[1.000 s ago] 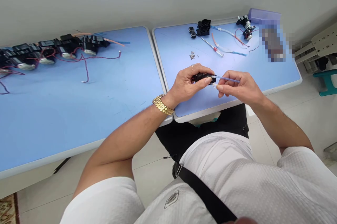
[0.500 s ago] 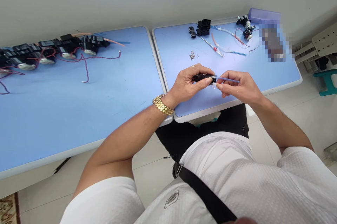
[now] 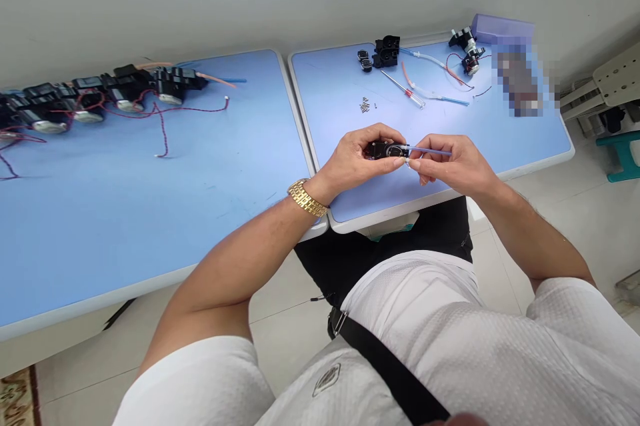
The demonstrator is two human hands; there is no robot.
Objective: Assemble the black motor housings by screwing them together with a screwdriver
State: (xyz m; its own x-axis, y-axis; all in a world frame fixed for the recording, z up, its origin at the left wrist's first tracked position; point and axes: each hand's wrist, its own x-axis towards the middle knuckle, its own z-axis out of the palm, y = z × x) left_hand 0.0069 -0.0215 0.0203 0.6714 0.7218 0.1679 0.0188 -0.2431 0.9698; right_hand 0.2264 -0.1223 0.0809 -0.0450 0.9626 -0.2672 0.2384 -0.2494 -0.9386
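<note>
My left hand (image 3: 357, 156) grips a small black plastic housing (image 3: 387, 150), thumb along its near side and fingers along the far side. A round recess with a pale curved line shows on the housing's upper face. Thin blue tubing (image 3: 430, 150) runs out of the housing's right end. My right hand (image 3: 450, 163) is closed at that end, its thumb and forefinger pinching the tubing close to the housing. A small whitish bit shows at the right fingertips, too small to name.
Beyond my hands lie a red-and-clear screwdriver (image 3: 404, 89), small screws (image 3: 365, 105), black housing parts (image 3: 387, 51) and joined tubing (image 3: 433, 96). A black motor assembly (image 3: 469, 53) stands by a purple box (image 3: 503, 29). Several wired assemblies (image 3: 130, 89) line the left table.
The left thumb has slid toward the near edge of the housing, uncovering its round recess. The right hand has shifted very slightly left.
</note>
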